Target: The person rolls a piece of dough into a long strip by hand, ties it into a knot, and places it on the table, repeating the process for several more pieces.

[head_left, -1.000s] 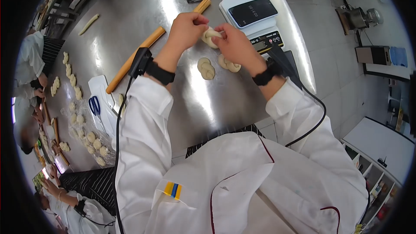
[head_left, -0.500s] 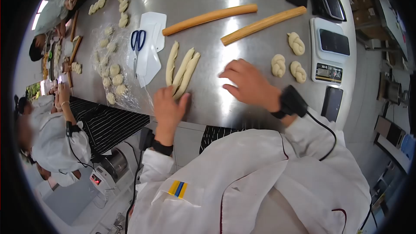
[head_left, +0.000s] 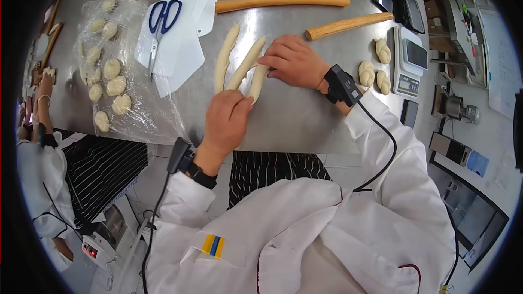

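Note:
Three pale dough strands lie on the steel table: a left strand, a middle strand and a right strand. My left hand covers the near ends of the strands, its fingers pressed together over them. The far end of the right strand is pinched by my right hand, which holds it apart from the middle one. The strands' far ends spread away from each other, while their near ends are partly hidden under my left fingers.
Scissors lie on white plastic scrapers. Dough balls sit under plastic film at left. Two rolling pins lie beyond. Knotted dough pieces are beside a scale. A co-worker's arm is far left.
My right hand has moved left and taken hold of the right strand, now separated from the middle one. My left hand still covers the near ends. The view has shifted.

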{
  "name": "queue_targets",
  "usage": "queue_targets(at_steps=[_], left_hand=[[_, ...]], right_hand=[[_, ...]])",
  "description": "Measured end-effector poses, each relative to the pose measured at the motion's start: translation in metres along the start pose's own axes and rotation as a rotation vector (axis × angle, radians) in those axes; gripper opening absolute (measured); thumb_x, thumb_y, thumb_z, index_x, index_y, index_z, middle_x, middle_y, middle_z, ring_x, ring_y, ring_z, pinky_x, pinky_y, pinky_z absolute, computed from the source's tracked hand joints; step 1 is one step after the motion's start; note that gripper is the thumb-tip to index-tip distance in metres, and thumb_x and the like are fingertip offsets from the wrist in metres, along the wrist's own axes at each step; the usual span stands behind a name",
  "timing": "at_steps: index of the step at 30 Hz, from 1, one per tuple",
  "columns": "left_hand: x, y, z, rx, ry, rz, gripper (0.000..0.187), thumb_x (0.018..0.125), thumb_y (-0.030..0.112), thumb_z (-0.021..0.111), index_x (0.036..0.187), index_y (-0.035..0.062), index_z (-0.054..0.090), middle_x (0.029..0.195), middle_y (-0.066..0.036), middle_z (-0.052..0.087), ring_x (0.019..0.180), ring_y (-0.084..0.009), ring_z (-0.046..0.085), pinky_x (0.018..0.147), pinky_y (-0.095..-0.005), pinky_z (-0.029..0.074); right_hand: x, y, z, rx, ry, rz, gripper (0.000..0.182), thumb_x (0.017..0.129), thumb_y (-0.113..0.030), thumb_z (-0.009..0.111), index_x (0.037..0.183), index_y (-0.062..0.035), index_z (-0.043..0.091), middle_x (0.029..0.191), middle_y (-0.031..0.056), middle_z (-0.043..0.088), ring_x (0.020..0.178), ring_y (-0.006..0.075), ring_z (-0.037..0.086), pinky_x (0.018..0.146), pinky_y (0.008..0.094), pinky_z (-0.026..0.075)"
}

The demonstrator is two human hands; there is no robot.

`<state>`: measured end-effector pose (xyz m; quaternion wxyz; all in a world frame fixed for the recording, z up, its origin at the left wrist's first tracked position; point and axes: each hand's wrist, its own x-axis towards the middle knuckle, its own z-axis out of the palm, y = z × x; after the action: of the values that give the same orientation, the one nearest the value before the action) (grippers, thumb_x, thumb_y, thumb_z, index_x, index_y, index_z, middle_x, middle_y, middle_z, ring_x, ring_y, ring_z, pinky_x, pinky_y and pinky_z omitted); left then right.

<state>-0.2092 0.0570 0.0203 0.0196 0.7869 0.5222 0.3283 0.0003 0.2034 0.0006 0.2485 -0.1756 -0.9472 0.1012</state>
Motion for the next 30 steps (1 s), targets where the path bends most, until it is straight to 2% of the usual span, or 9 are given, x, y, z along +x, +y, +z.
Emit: queue_targets(at_steps=[2,6,8,11,13,16,20,25,30], left_hand=[[0.006,0.005,-0.008,-0.348,-0.028,-0.238,0.020,0.084,0.000,0.067,0.104,0.0048,0.066,0.098,-0.011,0.059,0.084,-0.0280,0.060,0.070,-0.0332,0.049],[0.046,0.023,-0.044,-0.491,-0.081,-0.275,0.019,0.088,-0.003,0.061,0.106,0.0026,0.065,0.098,-0.014,0.058,0.078,-0.0298,0.060,0.064,-0.0311,0.050],[0.057,0.041,-0.061,-0.521,-0.181,-0.256,0.024,0.085,-0.006,0.061,0.107,0.0027,0.065,0.100,-0.013,0.059,0.080,-0.0304,0.061,0.067,-0.0348,0.051],[0.055,0.073,-0.024,-0.346,-0.268,0.030,0.024,0.084,-0.001,0.060,0.107,0.0041,0.065,0.099,-0.010,0.058,0.085,-0.0268,0.059,0.075,-0.0380,0.050],[0.028,0.079,0.042,-0.214,-0.360,0.094,0.027,0.086,0.005,0.058,0.112,0.0049,0.064,0.108,-0.012,0.059,0.098,-0.0297,0.057,0.086,-0.0428,0.046],[0.005,0.112,0.062,0.010,-0.370,0.072,0.036,0.090,0.018,0.054,0.124,0.0078,0.061,0.127,-0.014,0.056,0.123,-0.0350,0.048,0.104,-0.0527,0.031],[0.004,0.128,0.080,0.093,-0.380,0.012,0.052,0.093,0.035,0.049,0.140,0.0129,0.052,0.148,-0.014,0.044,0.142,-0.0397,0.030,0.114,-0.0624,0.008],[0.056,0.090,0.109,0.249,-0.336,0.160,0.060,0.092,0.048,0.050,0.143,0.0154,0.049,0.150,-0.017,0.041,0.140,-0.0402,0.032,0.111,-0.0636,0.017],[0.008,0.122,0.068,0.197,-0.479,0.065,0.059,0.092,0.045,0.052,0.142,0.0137,0.048,0.147,-0.021,0.042,0.139,-0.0406,0.033,0.111,-0.0615,0.021]], right_hand=[[0.003,-0.005,-0.003,0.043,0.017,-0.014,0.033,0.067,-0.020,0.081,0.095,-0.0141,0.064,0.106,0.0022,0.061,0.105,0.0242,0.056,0.089,0.0400,0.046],[-0.004,-0.031,-0.016,0.270,0.126,-0.018,0.034,0.070,-0.013,0.077,0.101,-0.0136,0.063,0.100,0.0046,0.060,0.099,0.0263,0.058,0.090,0.0402,0.047],[-0.041,-0.067,-0.054,0.491,0.027,0.227,0.038,0.070,-0.009,0.076,0.106,-0.0113,0.064,0.099,0.0064,0.060,0.097,0.0281,0.058,0.086,0.0414,0.047],[-0.095,-0.107,-0.105,0.270,-0.005,0.412,0.040,0.075,-0.006,0.071,0.114,-0.0090,0.063,0.100,0.0066,0.060,0.097,0.0279,0.058,0.085,0.0441,0.045],[-0.138,-0.121,-0.100,-0.099,-0.255,0.684,0.043,0.079,-0.008,0.067,0.121,-0.0065,0.061,0.112,0.0081,0.061,0.110,0.0284,0.056,0.095,0.0456,0.042],[-0.167,-0.123,-0.068,-0.358,-0.050,0.768,0.040,0.086,-0.021,0.063,0.122,-0.0055,0.061,0.128,0.0109,0.058,0.125,0.0293,0.050,0.105,0.0484,0.036],[-0.146,-0.127,-0.053,-0.266,0.052,0.785,0.045,0.089,-0.034,0.059,0.122,-0.0038,0.061,0.139,0.0131,0.053,0.134,0.0307,0.044,0.110,0.0493,0.031],[-0.139,-0.045,-0.039,-0.301,0.075,0.585,0.055,0.093,-0.041,0.053,0.133,-0.0038,0.054,0.142,0.0149,0.050,0.136,0.0323,0.042,0.114,0.0508,0.026],[-0.183,-0.123,-0.048,-0.152,-0.024,0.610,0.064,0.089,-0.045,0.055,0.137,-0.0034,0.049,0.146,0.0177,0.045,0.137,0.0361,0.040,0.114,0.0502,0.027]])
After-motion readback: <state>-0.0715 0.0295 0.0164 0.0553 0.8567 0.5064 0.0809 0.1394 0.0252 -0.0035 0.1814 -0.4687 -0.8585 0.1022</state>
